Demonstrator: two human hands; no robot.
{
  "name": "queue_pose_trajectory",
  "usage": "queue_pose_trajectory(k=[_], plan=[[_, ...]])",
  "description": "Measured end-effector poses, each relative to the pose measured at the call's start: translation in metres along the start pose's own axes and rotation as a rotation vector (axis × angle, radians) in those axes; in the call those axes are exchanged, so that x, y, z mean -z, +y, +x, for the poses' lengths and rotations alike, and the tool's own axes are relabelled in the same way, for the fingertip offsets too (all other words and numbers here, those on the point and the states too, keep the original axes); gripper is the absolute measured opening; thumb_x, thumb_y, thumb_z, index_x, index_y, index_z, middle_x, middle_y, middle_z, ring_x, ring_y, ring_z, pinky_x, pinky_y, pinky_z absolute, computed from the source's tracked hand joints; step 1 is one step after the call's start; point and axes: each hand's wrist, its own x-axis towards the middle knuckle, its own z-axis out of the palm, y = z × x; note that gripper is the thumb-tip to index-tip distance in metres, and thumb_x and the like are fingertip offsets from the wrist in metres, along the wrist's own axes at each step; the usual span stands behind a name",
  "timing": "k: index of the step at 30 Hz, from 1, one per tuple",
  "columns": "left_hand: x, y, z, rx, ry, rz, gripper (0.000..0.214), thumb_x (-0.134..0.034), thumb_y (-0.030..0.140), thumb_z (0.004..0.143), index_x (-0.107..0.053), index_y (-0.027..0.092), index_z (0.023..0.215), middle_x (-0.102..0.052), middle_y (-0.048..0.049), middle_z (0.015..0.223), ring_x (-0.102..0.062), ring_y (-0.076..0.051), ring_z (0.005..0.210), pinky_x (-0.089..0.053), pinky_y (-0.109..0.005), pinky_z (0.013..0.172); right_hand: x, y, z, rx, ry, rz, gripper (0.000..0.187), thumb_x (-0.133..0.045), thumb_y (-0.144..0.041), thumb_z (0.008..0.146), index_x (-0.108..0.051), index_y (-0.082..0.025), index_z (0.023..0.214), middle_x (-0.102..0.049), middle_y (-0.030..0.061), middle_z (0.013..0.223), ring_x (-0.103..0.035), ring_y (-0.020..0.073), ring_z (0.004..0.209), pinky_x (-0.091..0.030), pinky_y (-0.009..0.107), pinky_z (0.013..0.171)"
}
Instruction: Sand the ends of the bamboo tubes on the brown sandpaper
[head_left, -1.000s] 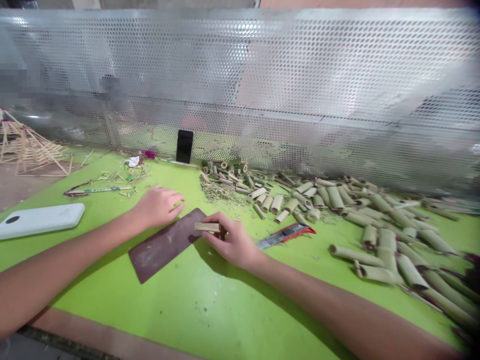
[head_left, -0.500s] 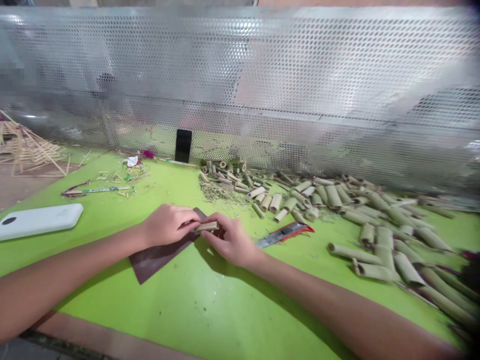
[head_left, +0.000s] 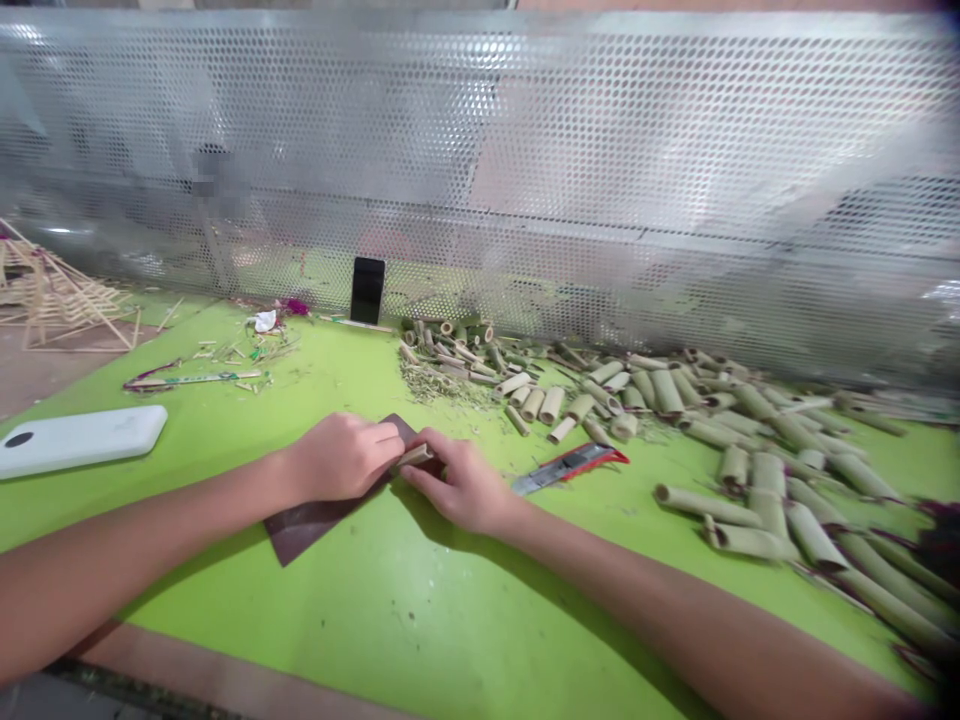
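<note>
- Overall layout: long green desk (head_left: 450, 610) across the whole view, backed along its far edge by a perforated metal screen (head_left: 525, 150).
- Right half of the desk: broad, dense spread of cut bamboo tubes (head_left: 750, 490), reaching the right side of the view.
- Far centre: upright black phone (head_left: 367, 290) close to the screen, with a loose heap of bamboo shavings (head_left: 439, 385) to its right.
- Left side: flat white power bank (head_left: 79, 440) on the desk; bamboo stick frame (head_left: 60, 300) beyond the desk's left edge.
- Work area: dark brown abrasive sheet (head_left: 300, 530) lying flat and diagonal near mid-desk, partly under both hands.
- Left hand (head_left: 341, 457): resting over the sheet, fingers at the strip's left end; firmness of grip impossible to tell.
- Right hand (head_left: 465, 485): fingers and thumb closed on a short, pale bamboo strip (head_left: 416, 457); both hands together, nearly touching.
- Strip position: between the hands, above the sheet's far corner, its underside hidden.
- Technique: keep the strip flat on the sheet, press evenly, and hold fingertips clear of the grit.
- Clearance: open desk toward the near edge; utility knife (head_left: 566, 470) just right of the right hand, so keep that wrist clear of the blade.
</note>
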Motion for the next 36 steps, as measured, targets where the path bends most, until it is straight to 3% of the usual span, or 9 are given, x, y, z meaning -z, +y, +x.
queue_pose_trajectory(k=[12,16,20,22,25,31,36], plan=[[0.000,-0.005,0.001,0.087,-0.003,-0.087,0.029,-0.042,0.026,0.102,-0.066,0.017,0.088,-0.067,-0.0023,0.079,-0.060,-0.015,0.060,-0.040,-0.027,0.053,-0.002,0.004,0.001,-0.015,-0.019,0.051,0.014,-0.062,-0.028,0.092,-0.063,-0.021,0.104,-0.075,0.0048,0.088,-0.069,0.0199,0.077,-0.050,0.031,0.067],[0.003,-0.014,-0.003,0.180,0.076,-0.223,0.023,-0.048,0.028,0.099,-0.068,0.019,0.094,-0.072,-0.0009,0.085,-0.065,-0.014,0.067,-0.044,-0.024,0.057,0.000,0.007,0.004,-0.120,-0.023,0.272,0.019,-0.064,-0.032,0.091,-0.062,-0.019,0.105,-0.072,0.0047,0.084,-0.066,0.0175,0.068,-0.051,0.030,0.061],[0.006,-0.021,-0.007,0.115,0.097,-0.378,0.030,-0.057,0.035,0.096,-0.068,0.024,0.121,-0.075,-0.0011,0.112,-0.072,-0.015,0.087,-0.052,-0.022,0.069,0.005,0.011,0.008,-0.221,-0.091,0.575,0.027,-0.071,-0.034,0.083,-0.060,-0.018,0.102,-0.070,0.0030,0.079,-0.062,0.0150,0.062,-0.052,0.031,0.060],[0.004,-0.022,-0.008,0.084,0.075,-0.430,0.032,-0.060,0.037,0.096,-0.068,0.028,0.126,-0.073,-0.0003,0.121,-0.073,-0.015,0.094,-0.054,-0.022,0.077,0.009,0.011,0.010,-0.228,-0.136,0.632,0.028,-0.074,-0.034,0.079,-0.061,-0.017,0.097,-0.069,0.0024,0.076,-0.062,0.0144,0.061,-0.050,0.030,0.060],[-0.001,-0.021,-0.007,0.062,0.056,-0.482,0.025,-0.059,0.038,0.100,-0.073,0.027,0.119,-0.074,-0.0006,0.118,-0.073,-0.015,0.094,-0.055,-0.022,0.083,0.012,0.011,0.011,-0.223,-0.187,0.649,0.026,-0.075,-0.033,0.078,-0.062,-0.016,0.093,-0.069,0.0029,0.074,-0.062,0.0143,0.061,-0.048,0.029,0.059],[-0.003,-0.017,-0.006,0.076,0.076,-0.590,0.022,-0.060,0.038,0.101,-0.075,0.022,0.107,-0.076,-0.0029,0.104,-0.072,-0.013,0.087,-0.054,-0.021,0.079,0.014,0.011,0.011,-0.221,-0.212,0.635,0.022,-0.073,-0.029,0.077,-0.062,-0.016,0.091,-0.070,0.0032,0.073,-0.059,0.0128,0.060,-0.046,0.028,0.060],[0.001,-0.013,-0.005,0.129,-0.006,-0.629,0.015,-0.064,0.034,0.098,-0.072,0.022,0.102,-0.075,-0.0014,0.099,-0.070,-0.014,0.087,-0.050,-0.023,0.079,0.014,0.008,0.010,-0.245,-0.261,0.602,0.023,-0.073,-0.029,0.077,-0.061,-0.017,0.092,-0.069,0.0019,0.075,-0.061,0.0134,0.064,-0.047,0.029,0.062]])
